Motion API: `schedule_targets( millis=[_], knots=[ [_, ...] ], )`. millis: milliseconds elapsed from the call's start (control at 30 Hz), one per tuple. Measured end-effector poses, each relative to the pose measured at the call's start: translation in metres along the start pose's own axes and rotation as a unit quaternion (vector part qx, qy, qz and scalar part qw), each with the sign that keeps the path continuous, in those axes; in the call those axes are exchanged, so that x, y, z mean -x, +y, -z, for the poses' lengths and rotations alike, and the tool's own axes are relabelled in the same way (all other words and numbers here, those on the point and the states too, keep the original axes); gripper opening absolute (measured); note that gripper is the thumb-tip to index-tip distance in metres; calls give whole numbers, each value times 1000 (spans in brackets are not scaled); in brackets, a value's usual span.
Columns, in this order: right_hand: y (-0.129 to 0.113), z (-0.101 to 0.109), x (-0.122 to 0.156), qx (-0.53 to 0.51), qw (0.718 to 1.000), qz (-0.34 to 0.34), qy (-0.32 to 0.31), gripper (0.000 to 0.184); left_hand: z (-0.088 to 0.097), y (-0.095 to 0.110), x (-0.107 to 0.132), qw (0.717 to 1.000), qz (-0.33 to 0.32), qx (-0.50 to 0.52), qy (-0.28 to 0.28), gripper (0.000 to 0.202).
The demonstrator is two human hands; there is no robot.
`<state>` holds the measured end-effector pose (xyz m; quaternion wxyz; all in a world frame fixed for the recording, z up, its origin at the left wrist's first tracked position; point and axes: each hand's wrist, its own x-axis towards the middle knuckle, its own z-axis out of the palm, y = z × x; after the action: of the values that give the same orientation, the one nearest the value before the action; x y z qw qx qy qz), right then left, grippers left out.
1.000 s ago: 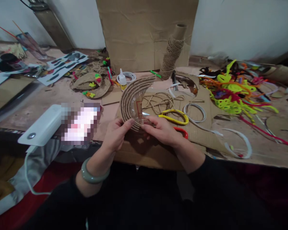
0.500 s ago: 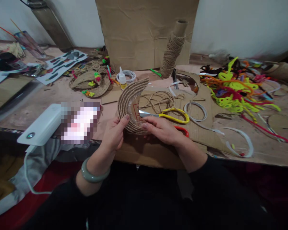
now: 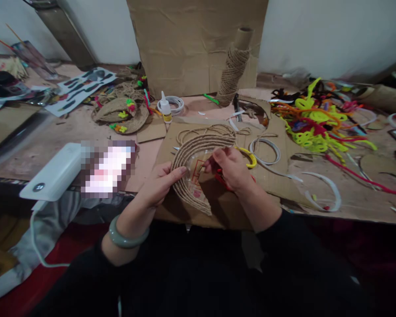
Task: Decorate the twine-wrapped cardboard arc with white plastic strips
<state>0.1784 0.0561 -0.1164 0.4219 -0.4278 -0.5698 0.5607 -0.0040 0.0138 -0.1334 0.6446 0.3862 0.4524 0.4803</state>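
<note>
My left hand point(image 3: 158, 185) grips the outer left side of a twine-covered cardboard crescent point(image 3: 184, 164), thumb on top. Rows of jute twine follow its curve, while bare cardboard with red print shows at the inner edge. Close to that inner edge, my right hand point(image 3: 233, 169) is closed with fingertips pinched; what lies between them I cannot make out. Partly hidden under the crescent and right hand are scissors with a yellow handle loop point(image 3: 250, 157). Something red shows under the right fingers. Loose twine point(image 3: 201, 128) lies behind the crescent.
A glue bottle point(image 3: 165, 108) stands beside a white tape roll point(image 3: 175, 105). Behind are a twine-wrapped tube point(image 3: 232, 70) and a decorated twine hat point(image 3: 122, 115). Colourful pipe cleaners point(image 3: 312, 121) pile at right. A white power bank point(image 3: 53, 169) and a blurred phone point(image 3: 108, 169) lie left.
The crescent has turned clockwise, its upper tip now pointing right and its lower tip toward me. My right hand has let go of its lower edge and risen to a pinch over the inner side.
</note>
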Motion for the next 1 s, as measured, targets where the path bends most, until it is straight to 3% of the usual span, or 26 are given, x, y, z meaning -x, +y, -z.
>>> schedule_targets(
  millis=[167, 300, 400, 700, 867, 1000],
  knots=[
    [-2, 7, -5, -49, 992, 11, 117, 45, -2, 1, -2, 1000, 10, 11, 20, 33],
    [-4, 8, -8, -80, 986, 9, 145, 34, -3, -1, -3, 996, -49, 42, 68, 44],
    [-6, 7, -9, -112, 978, 15, 174, 32, 0, -5, -3, 996, -53, 17, 66, 45],
    [-4, 22, -14, -66, 982, 67, 166, 27, -2, 1, -3, 998, -36, 17, 52, 39],
    [-7, 26, -14, -23, 994, 55, 94, 26, -2, 3, -10, 975, -118, 114, 150, 34],
    [-7, 24, -13, -23, 994, 38, 102, 22, 0, 1, -12, 949, -179, 163, 201, 34]
  ],
)
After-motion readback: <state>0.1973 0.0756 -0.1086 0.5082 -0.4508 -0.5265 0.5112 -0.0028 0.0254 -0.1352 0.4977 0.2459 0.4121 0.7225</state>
